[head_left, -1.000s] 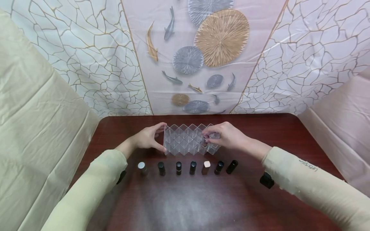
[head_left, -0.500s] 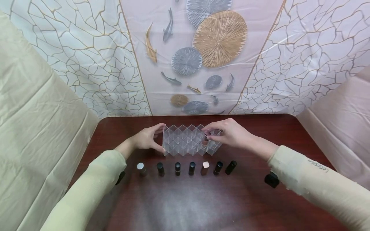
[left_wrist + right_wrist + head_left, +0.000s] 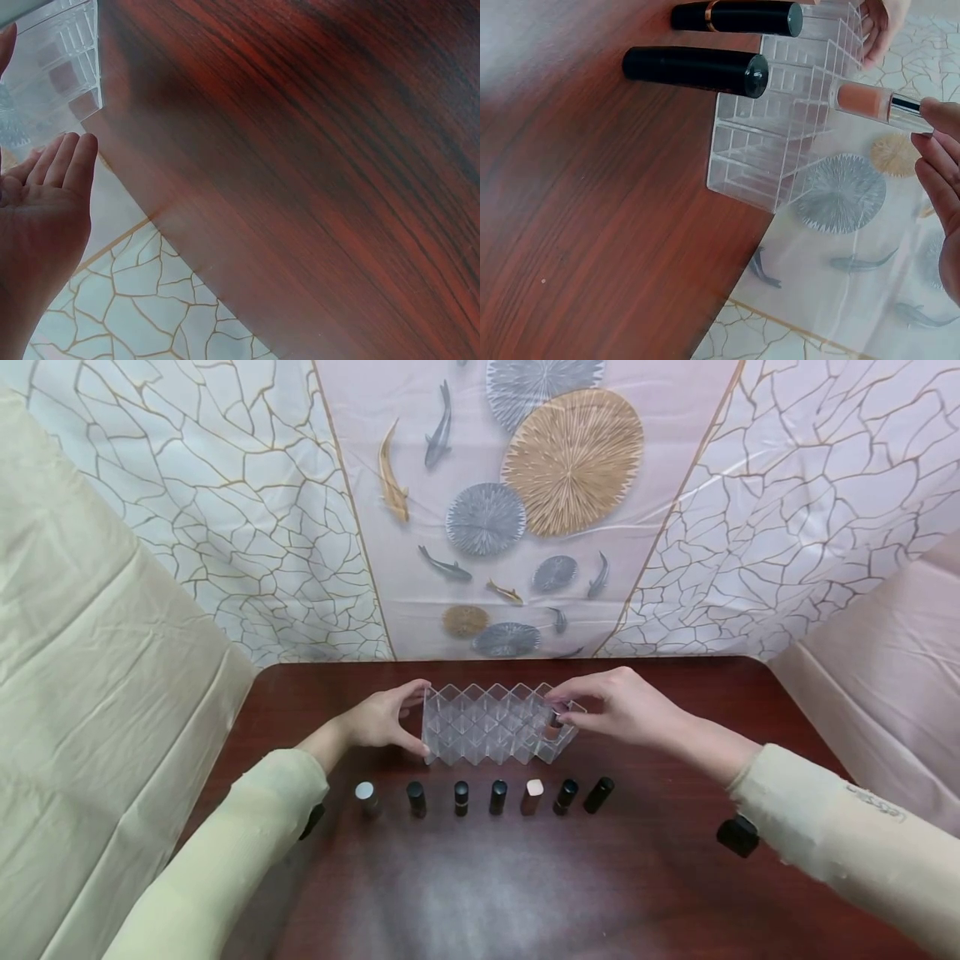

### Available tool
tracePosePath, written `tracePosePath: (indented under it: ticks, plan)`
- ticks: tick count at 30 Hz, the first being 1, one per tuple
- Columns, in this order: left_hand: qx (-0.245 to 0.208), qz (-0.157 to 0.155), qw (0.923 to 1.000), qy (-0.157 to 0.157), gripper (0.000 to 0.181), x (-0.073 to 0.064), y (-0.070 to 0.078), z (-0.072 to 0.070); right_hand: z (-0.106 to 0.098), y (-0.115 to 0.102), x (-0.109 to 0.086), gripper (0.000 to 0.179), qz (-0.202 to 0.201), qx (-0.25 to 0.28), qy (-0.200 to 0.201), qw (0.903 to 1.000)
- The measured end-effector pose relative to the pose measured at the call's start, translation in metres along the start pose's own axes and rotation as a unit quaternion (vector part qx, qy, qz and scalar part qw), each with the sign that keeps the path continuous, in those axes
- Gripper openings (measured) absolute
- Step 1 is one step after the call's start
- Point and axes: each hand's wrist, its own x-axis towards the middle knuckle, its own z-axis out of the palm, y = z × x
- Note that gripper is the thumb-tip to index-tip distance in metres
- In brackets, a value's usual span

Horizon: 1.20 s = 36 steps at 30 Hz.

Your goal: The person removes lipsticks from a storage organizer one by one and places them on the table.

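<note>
A clear plastic organizer [image 3: 480, 722] with diamond-shaped compartments stands toward the back of the table. Thumb and fingertips of my left hand [image 3: 378, 718] touch the front and back corners of its left end; the fingers look fairly straight in the left wrist view. My right hand [image 3: 618, 706] pinches a peach lip tube [image 3: 861, 99] with a clear end and a silver band by its upper end. In the head view the tube is over the organizer's right end. The right wrist view shows its lower end close above the compartments' rims; whether it has entered one I cannot tell.
Several lipstick tubes stand in a row before the organizer: a silver-topped one [image 3: 365, 792] at left, a pale square-capped one [image 3: 533, 789], and black ones, the last [image 3: 599, 795] at far right. A patterned cloth [image 3: 510, 527] hangs behind the dark red table [image 3: 450, 893].
My right hand has moved right with the peach lip tube, from farther left over the organizer to its right end. The left hand stays at the organizer's left end.
</note>
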Motion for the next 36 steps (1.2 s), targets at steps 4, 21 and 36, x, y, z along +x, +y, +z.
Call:
tracePosePath:
  ticks: [4,21,36]
  plan:
    - [0.002,0.0,1.0,0.001,0.1,0.0,0.0,0.0,-0.005,0.002,-0.009,0.031,0.008,-0.006,0.008,0.9999]
    - [0.001,-0.007,1.0,0.003,0.104,0.002,-0.001,0.0,-0.018,0.007,-0.048,0.038,0.034,-0.028,0.035,0.9984]
    - [0.004,-0.005,1.0,0.002,0.104,0.002,0.0,0.0,-0.016,0.007,-0.083,0.043,0.081,-0.032,0.042,0.9953]
